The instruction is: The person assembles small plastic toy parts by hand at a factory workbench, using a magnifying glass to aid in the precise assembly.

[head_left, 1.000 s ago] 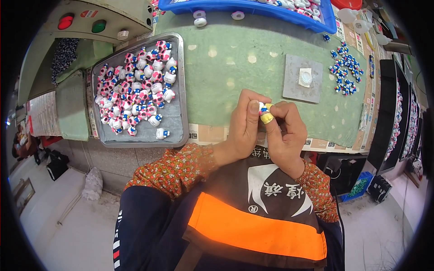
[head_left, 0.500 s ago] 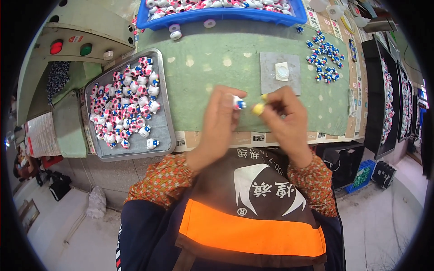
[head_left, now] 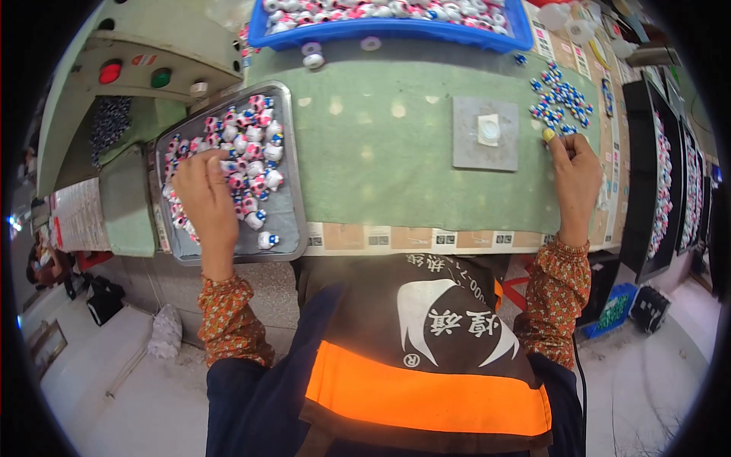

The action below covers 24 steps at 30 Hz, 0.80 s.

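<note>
My left hand (head_left: 205, 194) is over the grey metal tray (head_left: 295, 228) on the left. Its fingers are curled among white, pink and blue toy figures (head_left: 253, 164); what they hold, if anything, is hidden. Out to the right, my right hand (head_left: 576, 169) reaches the near edge of a scattered group of tiny blue-and-white figure parts (head_left: 562, 95). Its thumb and fingers are drawn together, with yellow covering on a fingertip. Whatever sits in that pinch is too small to make out.
A blue bin (head_left: 396, 36) heaped with white and pink pieces stands at the back. A square grey plate (head_left: 464, 148) bearing a small pale disc lies on the green cloth (head_left: 365, 175). Black trays (head_left: 643, 190) line the right; a machine with buttons (head_left: 145, 61) stands left.
My hands have parted from the middle. The left, which held a small white-and-blue figure, has moved left over the tray; the right has moved right to the tiny parts. The view has shifted slightly.
</note>
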Each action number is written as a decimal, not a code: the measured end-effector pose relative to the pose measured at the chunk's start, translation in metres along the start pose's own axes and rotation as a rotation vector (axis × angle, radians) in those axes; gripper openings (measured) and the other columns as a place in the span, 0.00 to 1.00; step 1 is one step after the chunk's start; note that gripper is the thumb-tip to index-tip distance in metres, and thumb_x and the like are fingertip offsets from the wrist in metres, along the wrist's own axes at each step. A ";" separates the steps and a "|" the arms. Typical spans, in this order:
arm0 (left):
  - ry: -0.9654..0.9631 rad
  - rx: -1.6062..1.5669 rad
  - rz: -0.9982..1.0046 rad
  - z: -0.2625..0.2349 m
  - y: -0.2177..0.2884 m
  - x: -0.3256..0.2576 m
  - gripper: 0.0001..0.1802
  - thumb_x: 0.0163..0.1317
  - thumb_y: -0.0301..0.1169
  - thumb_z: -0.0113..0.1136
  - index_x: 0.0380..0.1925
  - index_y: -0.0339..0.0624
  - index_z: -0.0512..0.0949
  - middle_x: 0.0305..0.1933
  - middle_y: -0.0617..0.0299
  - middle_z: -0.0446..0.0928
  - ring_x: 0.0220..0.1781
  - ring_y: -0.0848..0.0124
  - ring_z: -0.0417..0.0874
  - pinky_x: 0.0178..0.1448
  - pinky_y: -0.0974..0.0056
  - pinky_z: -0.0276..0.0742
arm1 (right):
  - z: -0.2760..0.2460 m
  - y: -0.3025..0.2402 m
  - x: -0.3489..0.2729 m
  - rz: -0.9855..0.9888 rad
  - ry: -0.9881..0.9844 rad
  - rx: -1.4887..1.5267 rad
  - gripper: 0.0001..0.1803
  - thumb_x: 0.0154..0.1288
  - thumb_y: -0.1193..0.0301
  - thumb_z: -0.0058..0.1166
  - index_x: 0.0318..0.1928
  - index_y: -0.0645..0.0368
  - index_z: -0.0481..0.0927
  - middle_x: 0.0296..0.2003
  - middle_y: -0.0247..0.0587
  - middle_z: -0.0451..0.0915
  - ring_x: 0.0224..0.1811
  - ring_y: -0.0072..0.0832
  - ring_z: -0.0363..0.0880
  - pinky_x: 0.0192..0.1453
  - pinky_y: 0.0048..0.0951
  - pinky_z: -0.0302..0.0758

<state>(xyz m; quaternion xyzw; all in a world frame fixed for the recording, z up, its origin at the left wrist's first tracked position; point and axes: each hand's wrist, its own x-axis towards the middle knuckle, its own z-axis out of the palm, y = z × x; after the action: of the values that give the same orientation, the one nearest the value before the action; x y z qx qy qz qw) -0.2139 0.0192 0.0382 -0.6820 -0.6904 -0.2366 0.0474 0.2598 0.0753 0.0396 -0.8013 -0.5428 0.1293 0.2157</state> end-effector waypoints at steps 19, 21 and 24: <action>-0.056 0.146 0.327 0.092 0.081 0.106 0.10 0.65 0.35 0.60 0.39 0.44 0.73 0.38 0.58 0.78 0.44 0.56 0.79 0.45 0.54 0.79 | -0.001 0.007 -0.022 -0.473 0.042 -0.391 0.09 0.62 0.76 0.55 0.43 0.62 0.74 0.35 0.54 0.79 0.34 0.50 0.79 0.38 0.44 0.74; -0.032 0.110 0.326 0.094 0.080 0.103 0.09 0.64 0.33 0.60 0.39 0.43 0.71 0.41 0.57 0.78 0.46 0.56 0.79 0.45 0.53 0.79 | -0.005 0.002 -0.020 -0.337 -0.071 -0.235 0.10 0.63 0.77 0.54 0.44 0.64 0.74 0.35 0.50 0.79 0.32 0.45 0.80 0.37 0.41 0.76; -0.086 0.052 0.329 0.093 0.082 0.100 0.10 0.64 0.31 0.59 0.41 0.42 0.71 0.44 0.55 0.78 0.48 0.55 0.78 0.44 0.53 0.78 | -0.003 0.002 -0.021 -0.196 -0.207 0.296 0.09 0.66 0.77 0.54 0.46 0.65 0.74 0.32 0.38 0.78 0.31 0.27 0.78 0.34 0.31 0.75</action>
<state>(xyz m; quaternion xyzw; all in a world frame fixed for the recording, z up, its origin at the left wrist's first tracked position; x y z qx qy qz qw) -0.1177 0.1440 0.0162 -0.7940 -0.5765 -0.1783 0.0733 0.2549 0.0542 0.0405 -0.6867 -0.6126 0.2676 0.2856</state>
